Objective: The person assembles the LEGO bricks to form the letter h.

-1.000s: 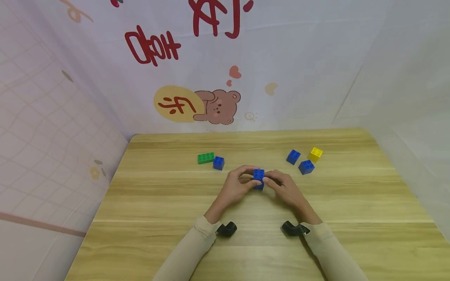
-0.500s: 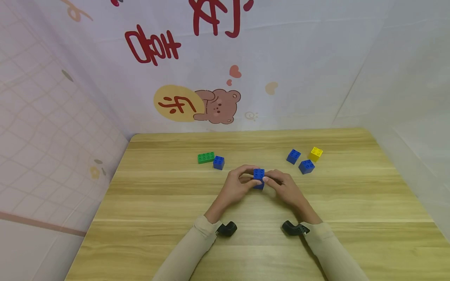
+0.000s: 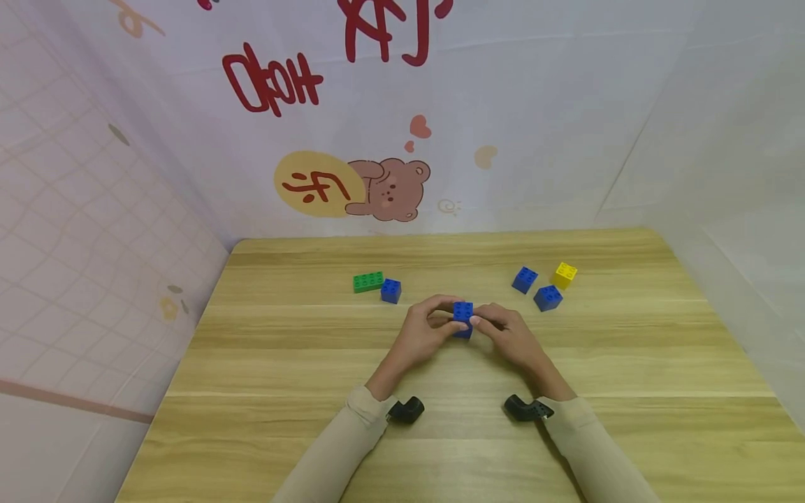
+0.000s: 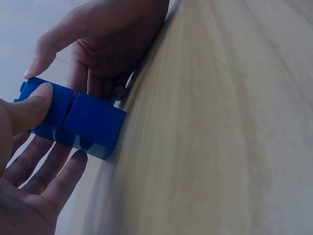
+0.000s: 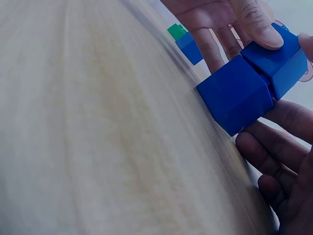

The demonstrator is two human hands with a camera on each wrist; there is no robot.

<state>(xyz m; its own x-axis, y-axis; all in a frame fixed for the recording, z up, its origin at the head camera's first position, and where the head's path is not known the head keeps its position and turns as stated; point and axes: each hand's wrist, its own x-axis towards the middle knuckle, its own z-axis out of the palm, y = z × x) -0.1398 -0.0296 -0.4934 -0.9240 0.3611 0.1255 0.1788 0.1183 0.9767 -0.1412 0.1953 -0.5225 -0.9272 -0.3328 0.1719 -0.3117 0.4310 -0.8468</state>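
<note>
A wood-grained table (image 3: 465, 447) is backed by a printed white sheet (image 3: 553, 126), its red lettering (image 3: 423, 31) cropped above. Mid-table, an upper blue brick (image 3: 463, 309) is pinched closely by left hand (image 3: 421, 337) and right hand (image 3: 514, 339) above a lower blue brick (image 3: 463, 334); some fingers are hidden behind, and the sleeves (image 3: 332, 447) are cut off.

Behind the wood-grained counter (image 3: 251, 349) I see a white wall (image 3: 553, 105) printed with red lettering (image 3: 300, 84) and a bear (image 3: 397, 192), a faintly gridded wall (image 3: 56, 209) at left.
</note>
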